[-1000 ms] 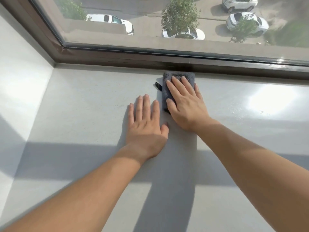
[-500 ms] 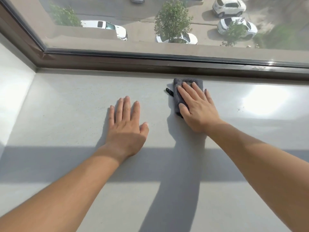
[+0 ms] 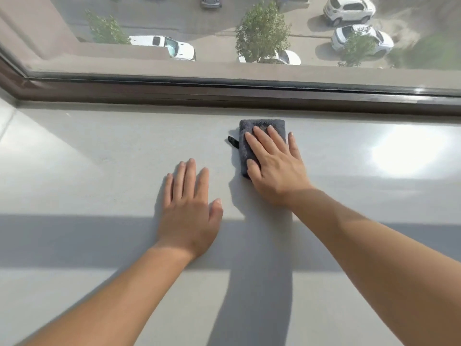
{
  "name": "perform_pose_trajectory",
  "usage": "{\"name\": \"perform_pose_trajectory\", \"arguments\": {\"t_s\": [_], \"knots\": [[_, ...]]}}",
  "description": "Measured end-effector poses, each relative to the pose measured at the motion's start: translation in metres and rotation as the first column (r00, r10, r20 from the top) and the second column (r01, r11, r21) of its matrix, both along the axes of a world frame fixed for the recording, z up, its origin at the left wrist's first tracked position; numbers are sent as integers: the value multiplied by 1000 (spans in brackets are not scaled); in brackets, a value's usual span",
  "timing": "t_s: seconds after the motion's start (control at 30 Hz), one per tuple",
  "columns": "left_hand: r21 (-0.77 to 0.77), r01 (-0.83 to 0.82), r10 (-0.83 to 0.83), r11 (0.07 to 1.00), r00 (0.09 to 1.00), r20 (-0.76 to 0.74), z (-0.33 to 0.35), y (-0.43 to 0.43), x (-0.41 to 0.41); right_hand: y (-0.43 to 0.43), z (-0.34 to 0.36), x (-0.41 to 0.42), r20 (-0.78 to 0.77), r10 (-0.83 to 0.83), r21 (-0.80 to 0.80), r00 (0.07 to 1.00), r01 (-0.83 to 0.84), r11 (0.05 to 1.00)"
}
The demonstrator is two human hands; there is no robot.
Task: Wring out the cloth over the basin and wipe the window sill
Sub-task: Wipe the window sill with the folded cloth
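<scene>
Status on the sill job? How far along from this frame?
Done: wringing looks finished, judging by the folded grey cloth lying flat on the window sill; no basin in view. In hand: right hand presses the cloth near the window frame; left hand rests flat on the sill. Left: which sill areas are wiped cannot be told.
</scene>
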State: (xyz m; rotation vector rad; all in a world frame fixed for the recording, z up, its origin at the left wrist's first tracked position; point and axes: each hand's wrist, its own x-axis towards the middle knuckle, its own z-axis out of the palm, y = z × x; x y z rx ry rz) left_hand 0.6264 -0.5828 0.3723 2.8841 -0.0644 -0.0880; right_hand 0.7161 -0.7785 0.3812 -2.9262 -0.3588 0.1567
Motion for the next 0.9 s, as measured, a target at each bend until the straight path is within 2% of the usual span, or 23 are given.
{"name": "perform_pose_trajectory", "arguments": {"t_s": [0.1,0.17,0.23,0.3,0.37,0.43,0.5,0.57,0.63,0.73,0.8,0.83,0.9], "knots": [[15,-3,3,1000,1000,-13,2,-5,-2,-47,1,21,-29,-283,35,959,283,958],[30,-1,1,1000,1000,-13,1,-6,-5,-41,-2,17,-19,-364,48,931,365,930],[33,-7,8,999,1000,-10,-1,-5,-8,-11,-3,-3,-14,-272,76,962,272,959],[33,-15,15,999,1000,2,-3,-4,-9,9,-5,-30,-23,-33,42,999,34,999],[35,-15,15,999,1000,2,-3,-5,-11,-2,-4,-40,-48,110,-3,993,-110,994],[40,-12,13,999,1000,-4,-4,-7,-13,-33,-9,-26,-13,31,-6,999,-31,1000],[44,-10,11,999,1000,-11,-4,-10,-15,-62,-11,-7,-10,-197,29,980,198,980],[47,-10,11,999,1000,-14,-6,-13,-17,-67,-12,-4,-21,-326,50,945,327,944],[40,-15,15,999,1000,-15,-7,-16,-20,-42,-11,-26,-30,-297,70,954,299,952],[41,-19,20,999,1000,-9,-7,-19,-24,-8,-14,-82,14,-19,69,1000,18,997],[34,-15,16,999,1000,-7,-7,-21,-25,-18,-14,-90,5,97,48,995,-98,994],[34,-12,12,999,1000,-7,-7,-22,-26,-34,-14,-81,-11,84,33,996,-84,996],[36,-9,9,999,1000,-10,-7,-22,-27,-68,-13,-60,-51,-92,11,994,93,996]]}}
